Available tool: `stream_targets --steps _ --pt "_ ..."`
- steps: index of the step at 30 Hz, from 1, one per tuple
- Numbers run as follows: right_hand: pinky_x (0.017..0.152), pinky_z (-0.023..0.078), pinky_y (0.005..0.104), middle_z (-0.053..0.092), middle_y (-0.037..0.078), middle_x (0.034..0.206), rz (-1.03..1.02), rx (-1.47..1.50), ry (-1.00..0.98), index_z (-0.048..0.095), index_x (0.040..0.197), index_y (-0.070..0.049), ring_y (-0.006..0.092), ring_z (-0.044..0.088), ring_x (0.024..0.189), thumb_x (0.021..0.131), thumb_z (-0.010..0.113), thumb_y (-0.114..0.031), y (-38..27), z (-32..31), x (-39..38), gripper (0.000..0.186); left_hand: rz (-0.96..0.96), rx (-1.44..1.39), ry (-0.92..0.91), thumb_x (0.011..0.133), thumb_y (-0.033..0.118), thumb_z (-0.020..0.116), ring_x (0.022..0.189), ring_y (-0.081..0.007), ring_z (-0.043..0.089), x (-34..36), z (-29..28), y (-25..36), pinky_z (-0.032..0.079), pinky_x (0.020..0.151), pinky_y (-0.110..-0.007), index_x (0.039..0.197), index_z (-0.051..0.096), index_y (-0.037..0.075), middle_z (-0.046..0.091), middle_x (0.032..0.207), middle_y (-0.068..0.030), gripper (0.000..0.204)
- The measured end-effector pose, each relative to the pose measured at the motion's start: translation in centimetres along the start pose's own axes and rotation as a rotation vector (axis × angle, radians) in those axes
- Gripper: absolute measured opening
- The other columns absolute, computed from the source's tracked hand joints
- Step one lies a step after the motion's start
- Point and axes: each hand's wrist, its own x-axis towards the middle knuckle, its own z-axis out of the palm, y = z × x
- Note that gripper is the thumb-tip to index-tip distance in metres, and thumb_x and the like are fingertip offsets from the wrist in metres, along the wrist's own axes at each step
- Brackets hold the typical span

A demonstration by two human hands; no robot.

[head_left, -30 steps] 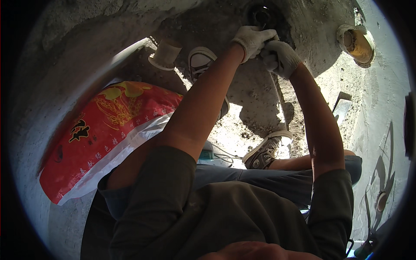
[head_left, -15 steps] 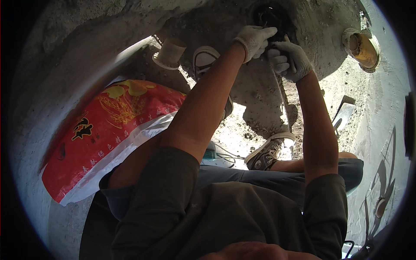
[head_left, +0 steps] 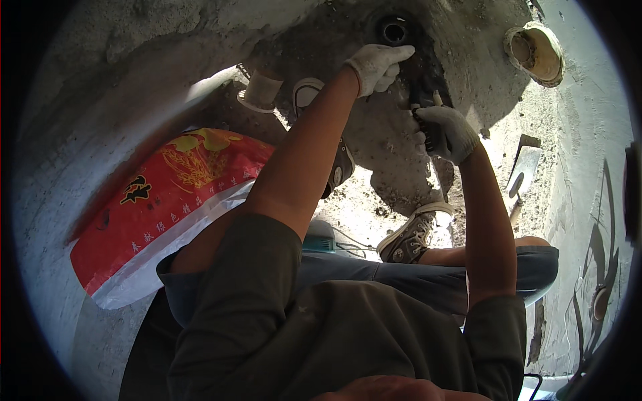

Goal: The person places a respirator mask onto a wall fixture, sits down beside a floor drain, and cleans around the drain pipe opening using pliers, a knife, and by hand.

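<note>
Both my hands wear white knit gloves. My left hand (head_left: 376, 69) is closed just below a round dark pipe opening (head_left: 394, 31) in the shaded far floor. Its fingers are curled and the forefinger side points right; whether something small is in them is hidden. Nearer to me and to the right, my right hand (head_left: 451, 132) is wrapped round a dark, narrow object (head_left: 421, 97) whose kind I cannot make out. The two hands are apart.
A red and white woven sack (head_left: 167, 200) leans along the left wall. A pale pipe stub (head_left: 261, 90) stands beyond it. At right are a yellowish pipe end (head_left: 535, 53) and a flat metal trowel (head_left: 525, 170). A teal tool (head_left: 319, 238) with a cord lies between my legs.
My hands have drawn apart: the right came back toward me, the left shifted a little left. The dark pipe opening, mostly hidden before, now shows plainly. The view has shifted slightly.
</note>
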Motion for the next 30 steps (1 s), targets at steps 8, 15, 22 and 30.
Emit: stream_targets --steps 8,15,22,30 --pt "0.062 0.053 0.0317 0.066 0.01 0.075 0.331 -1.095 0.212 0.068 0.091 0.001 0.0158 0.066 0.068 0.084 0.062 -0.022 2.6 0.1 -5.0 0.024 -0.202 0.719 -0.097 0.098 0.036 0.063 0.041 -0.0041 0.028 -3.2 0.5 2.2 0.02 0.037 -0.026 0.103 0.068 0.01 0.039 0.054 0.008 0.027" --pt "0.051 0.051 0.0375 0.065 0.015 0.067 0.509 -1.454 0.197 0.066 0.094 0.004 0.0241 0.065 0.056 0.08 0.056 -0.01 5.8 -1.0 -5.3 0.022 -0.192 1.281 -0.127 0.098 0.045 0.057 0.064 -0.0122 0.055 -6.2 -1.9 3.4 0.045 0.059 -0.028 0.108 0.069 0.006 0.061 0.073 -0.0011 0.042" --pt "0.076 0.058 0.0406 0.072 0.025 0.091 0.384 -2.173 -0.268 0.071 0.091 0.007 0.0338 0.073 0.088 0.082 0.057 -0.005 7.2 -1.5 -5.2 0.02 -0.051 1.73 -0.118 0.1 0.043 0.052 0.099 -0.0289 0.068 -13.5 -5.6 5.1 0.051 0.088 -0.037 0.118 0.068 0.009 0.072 0.105 -0.0139 0.042" --pt "0.07 0.056 0.0421 0.07 0.025 0.081 0.589 -1.185 0.283 0.068 0.092 0.005 0.0335 0.072 0.079 0.084 0.056 -0.013 6.3 1.9 -7.0 0.023 0.422 1.817 0.186 0.101 0.039 0.052 0.088 -0.0367 0.067 -18.1 -9.6 3.1 0.051 0.079 -0.047 0.099 0.066 0.007 0.069 0.088 -0.0146 0.035"
